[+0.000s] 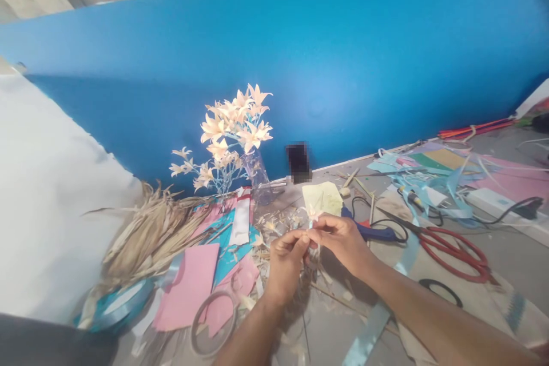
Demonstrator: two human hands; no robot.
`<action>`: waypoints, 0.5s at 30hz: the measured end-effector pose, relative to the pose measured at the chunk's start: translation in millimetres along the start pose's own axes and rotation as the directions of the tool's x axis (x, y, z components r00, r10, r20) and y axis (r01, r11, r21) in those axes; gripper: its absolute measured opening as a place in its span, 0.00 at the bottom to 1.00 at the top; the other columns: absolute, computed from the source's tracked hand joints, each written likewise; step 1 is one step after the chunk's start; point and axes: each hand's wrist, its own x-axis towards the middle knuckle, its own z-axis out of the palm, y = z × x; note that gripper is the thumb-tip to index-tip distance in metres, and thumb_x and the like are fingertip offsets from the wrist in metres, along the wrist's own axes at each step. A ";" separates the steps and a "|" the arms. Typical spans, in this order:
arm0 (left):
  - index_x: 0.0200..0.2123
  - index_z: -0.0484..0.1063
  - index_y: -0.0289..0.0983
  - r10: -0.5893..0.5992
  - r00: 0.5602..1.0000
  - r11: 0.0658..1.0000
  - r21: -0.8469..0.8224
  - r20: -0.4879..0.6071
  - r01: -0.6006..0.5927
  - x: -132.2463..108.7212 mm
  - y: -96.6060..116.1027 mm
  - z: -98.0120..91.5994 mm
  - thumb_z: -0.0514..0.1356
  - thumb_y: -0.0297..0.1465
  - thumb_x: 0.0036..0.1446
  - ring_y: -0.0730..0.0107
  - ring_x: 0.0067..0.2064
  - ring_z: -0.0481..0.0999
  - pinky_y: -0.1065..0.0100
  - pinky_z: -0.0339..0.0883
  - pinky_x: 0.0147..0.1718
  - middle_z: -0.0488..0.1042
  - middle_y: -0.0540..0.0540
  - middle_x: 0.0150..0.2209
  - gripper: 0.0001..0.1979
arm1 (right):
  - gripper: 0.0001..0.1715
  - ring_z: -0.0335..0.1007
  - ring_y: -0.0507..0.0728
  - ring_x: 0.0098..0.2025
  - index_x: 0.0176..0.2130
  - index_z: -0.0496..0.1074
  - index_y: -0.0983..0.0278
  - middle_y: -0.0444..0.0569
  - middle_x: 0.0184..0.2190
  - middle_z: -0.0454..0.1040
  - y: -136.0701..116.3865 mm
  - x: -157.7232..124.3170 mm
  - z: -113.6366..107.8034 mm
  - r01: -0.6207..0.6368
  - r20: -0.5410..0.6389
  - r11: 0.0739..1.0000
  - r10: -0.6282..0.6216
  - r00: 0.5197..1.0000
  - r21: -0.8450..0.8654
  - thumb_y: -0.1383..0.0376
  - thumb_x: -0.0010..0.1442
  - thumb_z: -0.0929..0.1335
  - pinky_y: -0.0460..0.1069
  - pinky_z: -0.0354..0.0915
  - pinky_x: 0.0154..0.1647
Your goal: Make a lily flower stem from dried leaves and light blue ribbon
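Note:
Both my hands meet over the middle of the cluttered floor. My left hand (pixel 286 260) and my right hand (pixel 341 237) pinch a small pale handmade flower (pixel 312 214) on a thin stem wrapped in light blue ribbon. The fingers of both hands are closed on it. Behind them, a clear vase (pixel 256 174) holds a bunch of finished cream paper flowers (pixel 238 120) against the blue wall.
Red-handled scissors (pixel 450 246) and a blue glue gun (pixel 377 233) lie to the right. A pile of dried leaves (pixel 150 234), pink paper sheets (pixel 189 286), a blue ribbon roll (pixel 115 306) and a tape ring (pixel 213 323) lie to the left. Coloured papers and cables lie at far right.

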 end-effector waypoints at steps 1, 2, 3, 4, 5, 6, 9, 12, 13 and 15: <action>0.27 0.76 0.35 -0.029 0.999 0.998 -0.058 0.023 0.031 0.2 -1.4 0.6 0.62 0.40 0.57 0.78 0.22 0.63 0.72 0.56 0.23 0.73 0.48 0.25 0.14 | 0.17 0.63 0.52 0.25 0.23 0.71 0.64 0.44 0.20 0.69 -0.5 0.4 -0.8 -0.057 0.001 0.997 0.057 0.998 0.045 0.55 0.53 0.72 0.47 0.58 0.27; 0.27 0.75 0.35 -0.057 0.998 0.991 -0.122 0.035 0.061 0.4 -2.9 1.0 0.62 0.40 0.58 0.78 0.22 0.64 0.72 0.57 0.24 0.72 0.49 0.26 0.14 | 0.17 0.61 0.51 0.24 0.23 0.71 0.64 0.43 0.19 0.69 0.0 0.8 -1.5 -0.112 -0.007 0.989 0.113 0.994 0.093 0.54 0.51 0.73 0.47 0.55 0.25; 0.28 0.74 0.36 -0.081 0.996 0.979 -0.183 0.037 0.086 0.6 -4.0 1.4 0.62 0.40 0.58 0.78 0.22 0.64 0.73 0.58 0.24 0.72 0.49 0.25 0.14 | 0.17 0.59 0.50 0.23 0.24 0.71 0.64 0.42 0.18 0.68 1.4 1.3 -2.0 -0.154 -0.023 0.978 0.159 0.987 0.141 0.54 0.50 0.74 0.46 0.53 0.24; 0.28 0.74 0.36 -0.098 0.995 0.967 -0.233 0.034 0.103 0.6 -4.6 1.8 0.62 0.41 0.57 0.77 0.22 0.64 0.73 0.59 0.24 0.70 0.50 0.25 0.14 | 0.18 0.56 0.50 0.22 0.24 0.72 0.64 0.41 0.18 0.67 3.6 1.9 -2.4 -0.179 -0.042 0.966 0.190 0.981 0.184 0.53 0.48 0.75 0.46 0.50 0.23; 0.28 0.73 0.36 -0.110 0.993 0.957 -0.267 0.037 0.116 0.5 -4.5 2.3 0.62 0.41 0.57 0.77 0.23 0.65 0.73 0.59 0.25 0.70 0.50 0.25 0.13 | 0.19 0.55 0.49 0.22 0.25 0.72 0.64 0.41 0.18 0.66 6.1 2.4 -2.7 -0.192 -0.050 0.956 0.208 0.977 0.220 0.53 0.46 0.76 0.46 0.48 0.22; 0.28 0.73 0.36 -0.118 0.992 0.950 -0.286 0.045 0.126 0.2 -3.8 2.8 0.62 0.40 0.57 0.77 0.24 0.65 0.73 0.60 0.25 0.70 0.50 0.25 0.13 | 0.19 0.55 0.49 0.22 0.25 0.72 0.65 0.41 0.18 0.66 8.7 2.8 -2.7 -0.201 -0.045 0.947 0.218 0.975 0.249 0.53 0.45 0.77 0.46 0.47 0.22; 0.27 0.73 0.35 -0.124 0.988 0.946 -0.290 0.091 0.146 -1.3 0.3 4.1 0.62 0.37 0.57 0.77 0.25 0.66 0.73 0.60 0.26 0.72 0.48 0.28 0.11 | 0.19 0.60 0.50 0.23 0.25 0.72 0.65 0.43 0.18 0.69 12.8 3.3 -2.2 -0.222 0.013 0.930 0.229 0.973 0.293 0.53 0.46 0.77 0.45 0.48 0.22; 0.26 0.73 0.35 -0.110 0.989 0.962 -0.238 0.100 0.131 -2.6 2.6 4.3 0.63 0.34 0.56 0.77 0.25 0.66 0.73 0.60 0.27 0.73 0.48 0.27 0.10 | 0.20 0.64 0.51 0.23 0.26 0.72 0.65 0.44 0.18 0.70 10.6 2.9 -1.1 -0.238 0.069 0.922 0.228 0.971 0.306 0.53 0.47 0.76 0.45 0.50 0.21; 0.26 0.74 0.35 -0.107 0.989 0.967 -0.220 0.097 0.127 -2.7 2.7 4.1 0.63 0.34 0.55 0.77 0.25 0.65 0.72 0.60 0.27 0.73 0.48 0.27 0.10 | 0.20 0.64 0.51 0.22 0.26 0.72 0.65 0.44 0.18 0.70 9.2 2.7 -0.8 -0.238 0.077 0.923 0.225 0.971 0.303 0.52 0.48 0.76 0.45 0.50 0.21; 0.25 0.73 0.35 -0.114 0.989 0.971 -0.201 0.093 0.131 -2.4 2.8 3.8 0.63 0.35 0.54 0.77 0.24 0.65 0.72 0.60 0.27 0.72 0.48 0.25 0.10 | 0.20 0.64 0.51 0.22 0.26 0.72 0.65 0.43 0.18 0.70 6.6 2.0 -0.4 -0.236 0.079 0.932 0.223 0.972 0.277 0.52 0.48 0.76 0.45 0.50 0.21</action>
